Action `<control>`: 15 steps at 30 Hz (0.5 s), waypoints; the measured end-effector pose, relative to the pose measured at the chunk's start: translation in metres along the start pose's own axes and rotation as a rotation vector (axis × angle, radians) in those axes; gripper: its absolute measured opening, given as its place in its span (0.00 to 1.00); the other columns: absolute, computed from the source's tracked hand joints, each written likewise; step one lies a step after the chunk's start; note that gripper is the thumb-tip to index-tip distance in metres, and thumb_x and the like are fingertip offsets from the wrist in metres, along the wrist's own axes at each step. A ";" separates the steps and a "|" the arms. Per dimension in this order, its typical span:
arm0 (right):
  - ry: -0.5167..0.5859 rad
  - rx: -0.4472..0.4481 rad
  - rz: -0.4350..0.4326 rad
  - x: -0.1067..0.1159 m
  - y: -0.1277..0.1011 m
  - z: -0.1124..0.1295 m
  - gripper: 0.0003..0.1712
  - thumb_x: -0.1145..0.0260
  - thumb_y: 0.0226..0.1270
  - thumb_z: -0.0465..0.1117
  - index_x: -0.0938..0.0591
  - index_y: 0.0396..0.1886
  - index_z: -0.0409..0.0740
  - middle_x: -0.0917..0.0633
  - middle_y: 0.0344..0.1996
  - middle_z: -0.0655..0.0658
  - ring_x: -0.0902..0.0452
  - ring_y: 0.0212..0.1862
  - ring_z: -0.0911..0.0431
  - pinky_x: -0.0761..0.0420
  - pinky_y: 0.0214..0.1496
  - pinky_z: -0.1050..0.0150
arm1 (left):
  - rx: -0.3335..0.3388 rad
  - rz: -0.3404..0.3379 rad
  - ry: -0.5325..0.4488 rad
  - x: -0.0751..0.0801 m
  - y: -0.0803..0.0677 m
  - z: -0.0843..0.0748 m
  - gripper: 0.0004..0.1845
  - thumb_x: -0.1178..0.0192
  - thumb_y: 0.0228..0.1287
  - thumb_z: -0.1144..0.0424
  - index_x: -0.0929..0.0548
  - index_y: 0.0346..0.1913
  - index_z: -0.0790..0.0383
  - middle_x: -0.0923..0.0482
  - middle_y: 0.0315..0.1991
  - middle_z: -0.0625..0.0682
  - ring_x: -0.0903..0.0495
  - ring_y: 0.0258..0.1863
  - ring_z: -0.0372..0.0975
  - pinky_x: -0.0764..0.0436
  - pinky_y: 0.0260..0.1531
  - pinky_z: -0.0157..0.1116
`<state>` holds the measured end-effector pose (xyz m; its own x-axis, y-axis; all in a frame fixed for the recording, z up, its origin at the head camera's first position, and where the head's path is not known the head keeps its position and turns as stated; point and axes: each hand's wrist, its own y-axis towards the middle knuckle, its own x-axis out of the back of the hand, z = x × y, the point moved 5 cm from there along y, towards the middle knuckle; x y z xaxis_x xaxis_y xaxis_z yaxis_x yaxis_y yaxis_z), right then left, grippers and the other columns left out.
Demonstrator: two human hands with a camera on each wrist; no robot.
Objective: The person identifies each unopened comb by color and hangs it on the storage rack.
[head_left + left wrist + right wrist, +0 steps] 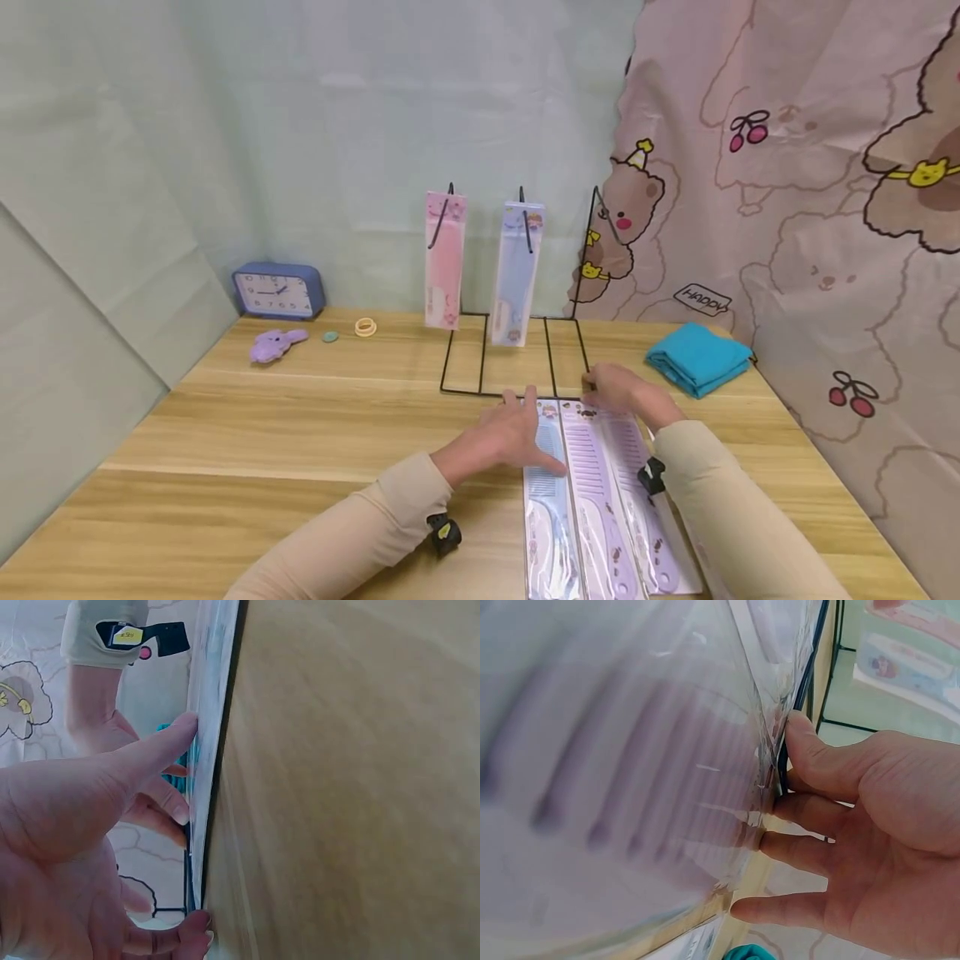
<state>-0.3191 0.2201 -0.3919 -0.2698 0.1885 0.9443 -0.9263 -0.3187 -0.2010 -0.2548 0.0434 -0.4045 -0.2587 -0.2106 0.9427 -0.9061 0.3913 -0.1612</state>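
Observation:
A blue packaged comb (551, 533) and two purple packaged combs, the middle one (592, 492) and the right one (637, 508), lie side by side on the table. My left hand (513, 437) is spread over the upper left of the blue pack. In the left wrist view its thumb (169, 742) rests along the pack while the fingertips reach the far edge. At the top ends of the purple packs is my right hand (622, 392); the right wrist view shows its fairly straight fingers (802, 851) touching their edge. The right sleeve hides part of the row.
A black wire rack (555, 358) stands just beyond the packs. From its hooks hang a pink pack (444, 275) and a blue pack (515, 283). Around it are a folded teal cloth (697, 358), a blue clock (277, 290) and a purple plush toy (273, 344).

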 end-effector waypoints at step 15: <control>0.011 0.007 0.004 0.000 -0.001 0.002 0.28 0.36 0.73 0.38 0.28 0.66 0.26 0.26 0.64 0.28 0.32 0.66 0.34 0.31 0.67 0.41 | -0.057 0.067 0.050 0.004 -0.009 0.002 0.74 0.24 0.33 0.28 0.51 0.79 0.62 0.36 0.65 0.71 0.20 0.39 0.49 0.17 0.36 0.42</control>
<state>-0.3173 0.2184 -0.3906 -0.2769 0.1973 0.9404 -0.9233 -0.3258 -0.2035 -0.2486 0.0375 -0.3993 -0.2998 -0.1383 0.9439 -0.8665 0.4534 -0.2088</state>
